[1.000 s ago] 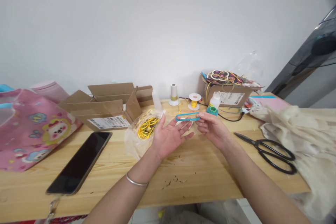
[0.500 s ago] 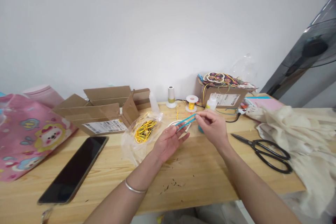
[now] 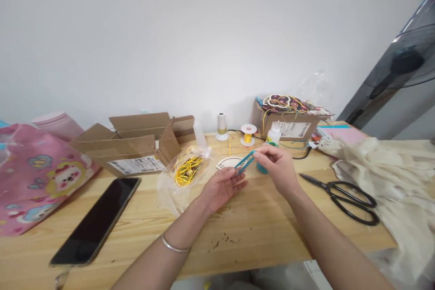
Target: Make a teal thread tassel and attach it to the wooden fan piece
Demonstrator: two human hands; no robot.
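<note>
A thin teal cord or ribbon (image 3: 245, 161), doubled into a narrow loop, stretches between my two hands above the table. My left hand (image 3: 220, 189), palm turned up, pinches its lower end between thumb and fingers. At the folded upper end, my right hand (image 3: 274, 163) grips it with thumb and forefinger. Behind the loop lies a fan-shaped pale tag (image 3: 224, 163) with dark markings, partly covered, and a yellow cord (image 3: 229, 148) leads from its top. A round teal item (image 3: 262, 168), mostly hidden, sits under my right hand.
Left are a clear bag of yellow cords (image 3: 186, 172), a phone (image 3: 97, 219), a cardboard box (image 3: 132, 147) and a pink bag (image 3: 50, 176). Behind stand a yellow spool (image 3: 248, 136), a white spool (image 3: 221, 124) and a bottle (image 3: 273, 133). Right lie black scissors (image 3: 343, 197) and cream cloth (image 3: 380, 167).
The teal loop has tilted more steeply and its two strands show further apart. My left hand has moved slightly right and down; my right hand keeps hold of the upper end.
</note>
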